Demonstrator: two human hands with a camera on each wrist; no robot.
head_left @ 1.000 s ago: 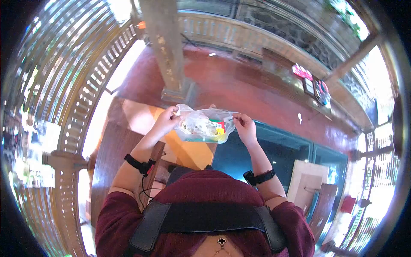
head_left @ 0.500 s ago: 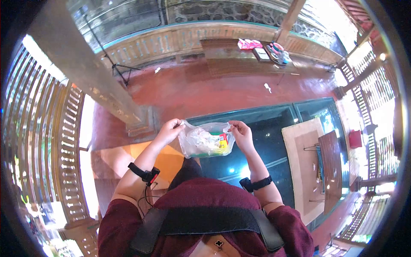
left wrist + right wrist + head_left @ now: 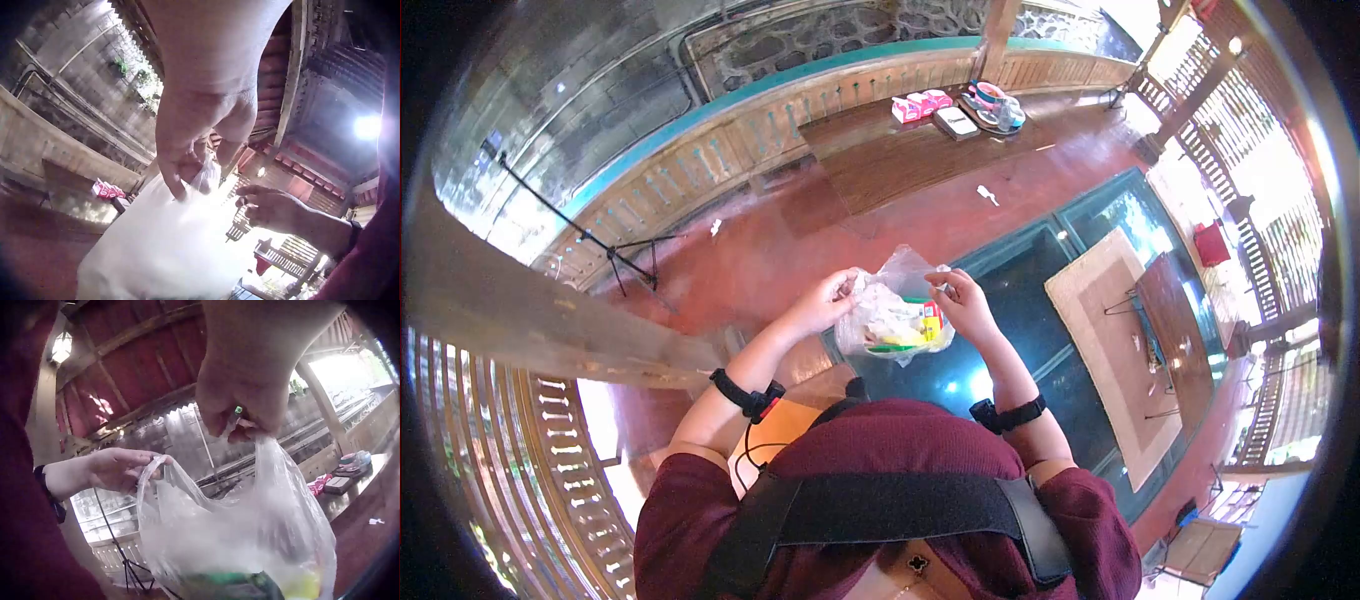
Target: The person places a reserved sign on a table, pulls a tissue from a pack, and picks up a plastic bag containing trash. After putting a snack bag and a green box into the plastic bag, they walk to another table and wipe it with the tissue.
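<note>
A translucent plastic bag (image 3: 890, 315) hangs in front of the body between the two hands. My left hand (image 3: 830, 303) pinches one handle of it, the gathered plastic showing between thumb and fingers in the left wrist view. The other handle is gripped by my right hand (image 3: 244, 403), with the plastic bunched under its curled fingers. Through the thin film show a yellow-and-red packet (image 3: 931, 322) and something green (image 3: 890, 348) along the bottom. The rest of the contents is blurred by the plastic.
Beyond stands a long wooden table (image 3: 870, 160) bearing pink packs (image 3: 922, 106), a white-topped box (image 3: 956, 122) and a tray of items. A tripod (image 3: 615, 255) is at the left, near a thick wooden post (image 3: 550, 310). At right, a beige mat (image 3: 1090, 330) lies under a low wooden table (image 3: 1185, 340).
The view has swung to the right, so the far table and tripod sit further left. The hands have come a little closer together, and one part of the bag's rim now stands up between them.
</note>
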